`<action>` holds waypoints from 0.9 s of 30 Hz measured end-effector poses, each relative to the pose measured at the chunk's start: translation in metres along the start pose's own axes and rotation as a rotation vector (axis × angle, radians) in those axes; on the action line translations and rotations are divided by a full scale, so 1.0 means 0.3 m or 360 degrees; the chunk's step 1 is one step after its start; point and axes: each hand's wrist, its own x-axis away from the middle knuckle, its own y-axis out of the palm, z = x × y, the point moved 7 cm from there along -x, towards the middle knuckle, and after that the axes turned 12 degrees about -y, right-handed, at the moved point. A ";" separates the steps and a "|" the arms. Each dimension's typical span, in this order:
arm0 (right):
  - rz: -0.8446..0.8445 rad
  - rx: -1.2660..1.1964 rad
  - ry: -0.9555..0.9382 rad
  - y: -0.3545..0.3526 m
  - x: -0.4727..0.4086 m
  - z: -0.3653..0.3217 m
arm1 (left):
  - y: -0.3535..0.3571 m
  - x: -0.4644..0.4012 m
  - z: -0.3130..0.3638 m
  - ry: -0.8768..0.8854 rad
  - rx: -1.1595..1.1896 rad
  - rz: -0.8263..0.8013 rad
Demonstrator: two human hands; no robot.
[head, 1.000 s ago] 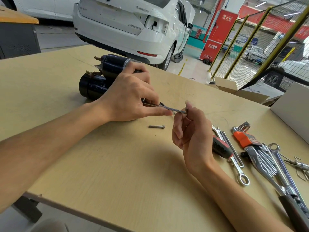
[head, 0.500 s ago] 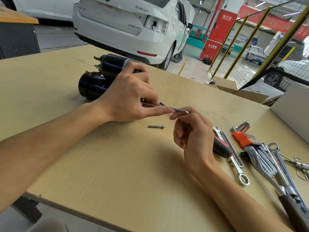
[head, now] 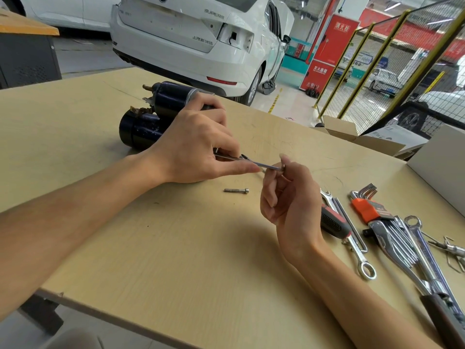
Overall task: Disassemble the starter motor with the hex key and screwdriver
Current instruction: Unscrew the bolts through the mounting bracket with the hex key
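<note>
The black starter motor [head: 151, 122] lies on the wooden table [head: 176, 248] at the back left. My left hand [head: 193, 144] rests over its near end, thumb and fingers steadying the long arm of a silver hex key [head: 261, 165]. The key points right from the motor. My right hand [head: 286, 197] pinches the key's bent outer end between thumb and forefinger. A loose bolt [head: 236, 190] lies on the table just below the key. The screwdriver [head: 332, 222], red and black handled, lies behind my right hand.
Right of my hands lie spanners [head: 357, 253], an orange-holdered hex key set [head: 364, 205], a chrome wrench bundle [head: 402, 248] and a small puller [head: 450, 248]. Cardboard boxes [head: 364, 139] stand at the table's far right edge. A white car [head: 201, 34] is parked behind.
My right hand has turned the hex key's outer end, the fingers shifting up around it again. The left hand and motor have stayed put.
</note>
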 end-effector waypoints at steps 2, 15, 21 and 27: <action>-0.0012 0.0009 -0.0027 -0.002 -0.001 0.001 | -0.001 0.001 -0.002 -0.0010 0.0004 0.0000; 0.0187 0.0162 0.0011 -0.032 0.003 0.010 | -0.001 -0.002 -0.002 -0.0014 0.0023 0.0026; 0.0084 0.0053 0.0075 -0.013 0.003 0.013 | -0.006 0.000 0.006 0.0022 0.0022 0.0049; -0.0016 0.0060 -0.0062 0.005 0.002 -0.005 | -0.001 0.002 -0.005 -0.0013 0.0024 0.0032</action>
